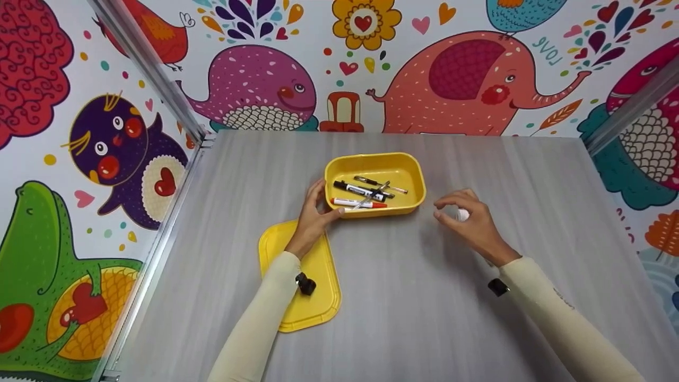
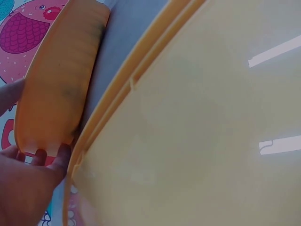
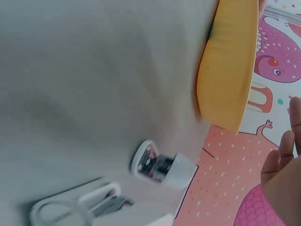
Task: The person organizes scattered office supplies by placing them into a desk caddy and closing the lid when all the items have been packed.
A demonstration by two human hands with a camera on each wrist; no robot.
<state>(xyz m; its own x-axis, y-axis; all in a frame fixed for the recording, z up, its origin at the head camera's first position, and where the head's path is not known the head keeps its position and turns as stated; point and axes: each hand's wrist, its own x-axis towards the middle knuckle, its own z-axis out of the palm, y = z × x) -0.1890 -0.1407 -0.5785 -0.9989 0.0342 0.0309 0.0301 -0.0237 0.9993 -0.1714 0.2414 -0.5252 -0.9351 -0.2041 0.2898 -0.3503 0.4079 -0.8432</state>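
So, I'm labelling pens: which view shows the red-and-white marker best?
The head view: it looks into the yellow box, where the red-and-white marker lies. Both wrist views show the box's outside, hiding the marker.

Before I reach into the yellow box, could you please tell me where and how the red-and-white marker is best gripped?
I'd pinch the red-and-white marker by its red right end, from above and the right: that end looks uncovered, while a slim pen crosses the white barrel, and the near wall of the yellow box likely hinders a low approach.
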